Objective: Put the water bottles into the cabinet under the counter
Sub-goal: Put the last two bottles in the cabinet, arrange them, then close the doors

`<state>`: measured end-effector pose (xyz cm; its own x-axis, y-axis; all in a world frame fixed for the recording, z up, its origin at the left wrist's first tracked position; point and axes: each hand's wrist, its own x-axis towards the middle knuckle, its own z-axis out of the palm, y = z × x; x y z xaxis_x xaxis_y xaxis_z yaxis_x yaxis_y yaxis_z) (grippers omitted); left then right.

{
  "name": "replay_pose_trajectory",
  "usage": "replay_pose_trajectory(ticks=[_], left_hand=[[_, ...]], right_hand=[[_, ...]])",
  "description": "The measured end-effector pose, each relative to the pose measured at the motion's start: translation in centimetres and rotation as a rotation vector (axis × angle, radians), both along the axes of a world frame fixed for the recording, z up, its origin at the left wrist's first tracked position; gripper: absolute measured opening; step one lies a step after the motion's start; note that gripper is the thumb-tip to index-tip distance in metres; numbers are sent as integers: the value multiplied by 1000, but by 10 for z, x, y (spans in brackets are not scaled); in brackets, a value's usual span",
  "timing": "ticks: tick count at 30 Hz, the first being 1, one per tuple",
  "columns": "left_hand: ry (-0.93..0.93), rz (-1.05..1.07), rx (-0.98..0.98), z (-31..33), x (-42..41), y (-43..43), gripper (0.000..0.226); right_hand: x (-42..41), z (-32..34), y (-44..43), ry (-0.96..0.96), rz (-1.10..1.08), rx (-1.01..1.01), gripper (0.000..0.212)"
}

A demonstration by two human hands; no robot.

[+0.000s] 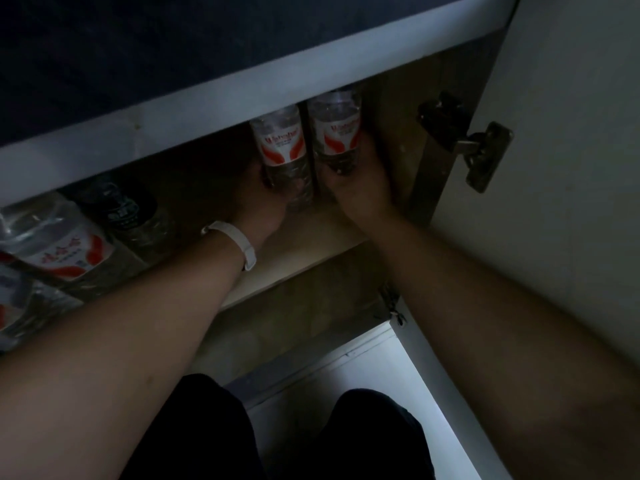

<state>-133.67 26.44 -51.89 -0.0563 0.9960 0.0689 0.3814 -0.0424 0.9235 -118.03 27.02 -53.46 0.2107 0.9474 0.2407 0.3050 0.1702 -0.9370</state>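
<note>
Progress looks well along: inside the cabinet (311, 233), left of the door hinge (467, 143), the left grip (258, 199) is curled round one water bottle (278, 143) and the right grip (356, 192) round a second water bottle (334, 129) just beside it, both upright and not yet let go. Farther left of the hinge lie a wrapped bottle pack (52, 244) and a dark bottle (128, 213); whether more bottles wait outside is not shown.
</note>
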Motion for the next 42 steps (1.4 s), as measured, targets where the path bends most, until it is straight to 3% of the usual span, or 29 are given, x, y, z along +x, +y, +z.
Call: replay_pose_trajectory(ticks=[8, 14, 18, 27, 31, 37, 42], left_hand=[[7, -43, -58, 11, -6, -13, 65], [64, -90, -41, 21, -22, -62, 51], [276, -47, 21, 23, -39, -98, 58], [946, 118, 253, 20, -104, -179, 58], [1071, 277, 280, 11, -147, -213, 51], [1168, 469, 251, 0, -209, -245, 43], [1138, 564, 184, -1, -229, -240, 47]], right_hand=[[2, 13, -12, -32, 11, -87, 75], [-4, 10, -43, -23, -99, 32, 67], [-16, 7, -71, -163, -114, 32, 63], [-73, 13, -110, -699, 219, 157, 58], [-108, 13, -117, -841, 378, 245, 61], [-165, 15, -124, -860, 511, 251, 70], [-207, 15, -124, -689, 516, 179, 87]])
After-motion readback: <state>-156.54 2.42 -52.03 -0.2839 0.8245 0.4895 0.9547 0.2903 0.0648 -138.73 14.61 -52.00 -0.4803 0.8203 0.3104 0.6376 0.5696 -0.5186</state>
